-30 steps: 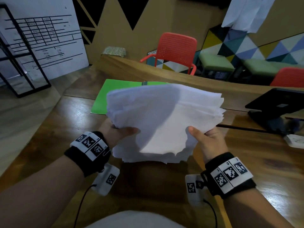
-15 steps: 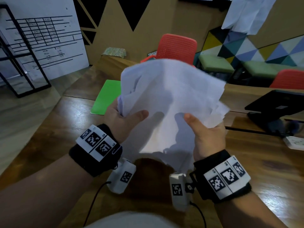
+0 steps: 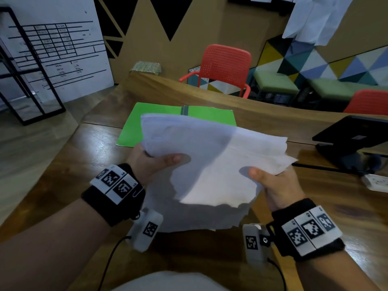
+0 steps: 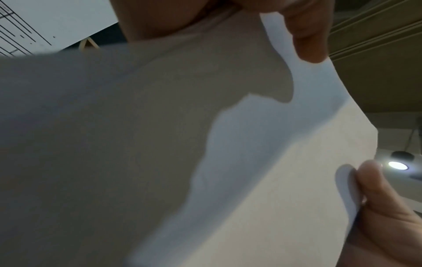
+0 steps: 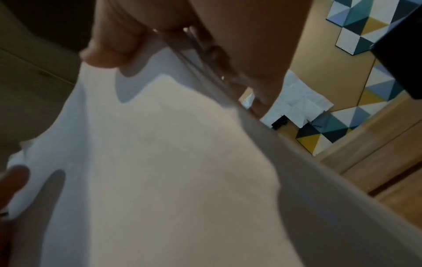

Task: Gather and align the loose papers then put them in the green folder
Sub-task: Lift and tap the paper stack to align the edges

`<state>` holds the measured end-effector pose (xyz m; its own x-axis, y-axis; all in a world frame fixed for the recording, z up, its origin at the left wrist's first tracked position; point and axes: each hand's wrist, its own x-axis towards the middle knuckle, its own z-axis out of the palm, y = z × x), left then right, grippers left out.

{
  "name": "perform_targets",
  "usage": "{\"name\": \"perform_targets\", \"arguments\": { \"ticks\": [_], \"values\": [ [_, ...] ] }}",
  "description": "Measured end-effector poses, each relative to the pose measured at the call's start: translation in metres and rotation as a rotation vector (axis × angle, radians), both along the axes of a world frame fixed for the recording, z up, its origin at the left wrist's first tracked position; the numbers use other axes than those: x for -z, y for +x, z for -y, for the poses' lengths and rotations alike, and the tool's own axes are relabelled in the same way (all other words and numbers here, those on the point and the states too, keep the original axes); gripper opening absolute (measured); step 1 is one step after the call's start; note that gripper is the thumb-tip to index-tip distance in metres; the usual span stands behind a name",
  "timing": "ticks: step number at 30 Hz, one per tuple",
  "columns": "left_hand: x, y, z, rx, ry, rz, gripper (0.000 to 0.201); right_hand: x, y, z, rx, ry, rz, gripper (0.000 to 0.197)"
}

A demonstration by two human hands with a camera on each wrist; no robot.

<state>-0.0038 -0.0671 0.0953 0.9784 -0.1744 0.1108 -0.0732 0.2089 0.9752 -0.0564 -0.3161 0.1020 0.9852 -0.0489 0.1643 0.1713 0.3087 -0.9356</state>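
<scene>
White papers [image 3: 212, 162], which half a second ago were tipped upright, are now lying flatter again above the table [image 3: 88, 156], edges still ragged, so the squaring-up looks unfinished. Left hand [image 3: 151, 162] and right hand [image 3: 275, 185] are gripping opposite sides, thumbs on top and fingers [image 4: 308, 36] curled beneath. Beyond the stack, the green folder [image 3: 134, 127] is waiting on the table.

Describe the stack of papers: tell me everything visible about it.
The papers are a thick stack of plain white sheets, held in the air above the wooden table, nearer than the green folder. The left hand and right hand grip opposite sides, thumbs on top. The edges are uneven, with sheets fanned and jutting out. The stack sags and tilts toward the person.
</scene>
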Motion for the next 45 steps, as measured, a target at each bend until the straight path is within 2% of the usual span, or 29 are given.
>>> {"name": "perform_targets", "arguments": {
  "ticks": [2, 5, 8, 10, 12, 15, 18, 23, 29, 32, 36, 38, 40, 42, 45],
  "values": [
    [-0.005, -0.002, 0.008, -0.008, 0.041, -0.014, 0.055, 0.000, 0.001, -0.009, -0.019, 0.008, -0.029, 0.084],
    [-0.017, -0.007, 0.026, -0.178, 0.158, -0.034, 0.020, -0.005, 0.003, -0.026, 0.129, 0.044, -0.083, 0.084],
    [-0.028, -0.015, 0.035, -0.293, 0.081, -0.035, 0.022, -0.019, 0.002, -0.036, 0.238, 0.056, -0.004, 0.078],
    [-0.035, -0.018, 0.031, -0.344, 0.039, 0.002, 0.020, -0.024, 0.000, -0.036, 0.301, 0.056, 0.110, 0.062],
    [-0.040, -0.019, 0.024, -0.315, -0.007, 0.064, 0.016, -0.024, -0.002, -0.033, 0.303, 0.077, 0.204, 0.055],
    [-0.048, -0.015, 0.022, -0.267, 0.017, 0.113, 0.026, -0.019, -0.002, -0.029, 0.327, 0.024, 0.231, 0.040],
    [-0.053, -0.009, 0.028, -0.306, 0.051, 0.067, 0.020, -0.020, 0.000, -0.028, 0.451, -0.041, 0.171, 0.037],
    [-0.052, -0.005, 0.035, -0.392, 0.085, -0.001, 0.014, -0.020, 0.002, -0.023, 0.533, -0.034, 0.168, 0.034],
    [-0.056, -0.003, 0.029, -0.334, 0.080, -0.033, 0.007, -0.023, 0.004, -0.024, 0.508, -0.097, 0.311, 0.016],
    [-0.060, -0.002, 0.029, -0.372, 0.101, -0.044, 0.006, -0.025, 0.005, -0.022, 0.561, -0.151, 0.371, 0.007],
    [-0.059, 0.000, 0.031, -0.353, 0.066, -0.088, 0.011, -0.025, 0.005, -0.019, 0.664, -0.111, 0.374, 0.018],
    [-0.056, 0.001, 0.031, -0.326, 0.051, -0.108, 0.012, -0.024, 0.005, -0.019, 0.591, -0.138, 0.402, 0.023],
    [-0.055, 0.002, 0.030, -0.298, 0.058, -0.108, 0.016, -0.022, 0.004, -0.018, 0.547, -0.274, 0.455, 0.032],
    [-0.054, 0.002, 0.029, -0.266, 0.046, -0.090, 0.022, -0.020, 0.003, -0.017, 0.552, -0.341, 0.476, 0.028],
    [-0.053, 0.002, 0.025, -0.222, -0.016, -0.062, 0.027, -0.019, 0.000, -0.016, 0.590, -0.237, 0.492, 0.023]
  ]
}}
